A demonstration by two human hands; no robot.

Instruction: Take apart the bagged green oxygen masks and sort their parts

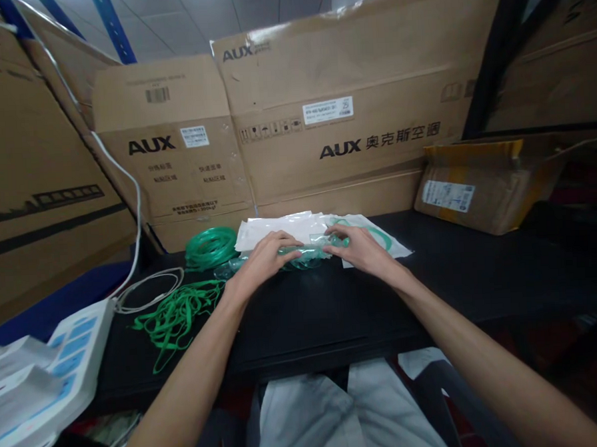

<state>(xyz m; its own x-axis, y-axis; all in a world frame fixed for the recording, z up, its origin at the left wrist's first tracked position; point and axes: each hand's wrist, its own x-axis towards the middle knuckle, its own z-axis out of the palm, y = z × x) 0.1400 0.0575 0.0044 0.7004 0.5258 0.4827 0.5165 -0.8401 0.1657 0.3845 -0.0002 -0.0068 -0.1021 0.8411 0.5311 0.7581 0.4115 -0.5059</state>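
In the head view, clear greenish plastic pieces [307, 255] lie in a low heap on the black table, in front of white packets [273, 229]. My left hand [270, 257] is at the heap's left side, thumb and fingers closed on one of these pieces. From the right, my right hand [360, 247] pinches the same row of clear plastic; its exact shape is too blurred to tell. Under and beyond the right hand lies a white packet with a green tube loop [383, 236]. A coil of green tubing [210, 248] sits left of my left hand, near tangled green straps [180, 316].
Large cardboard panels [290, 70] wall off the table's back. An opened carton [481, 190] stands at the right. On the left are a white power strip [70, 362] with plugs and a looped pale cable [149, 288]. The black table's [304, 323] front edge is above my lap.
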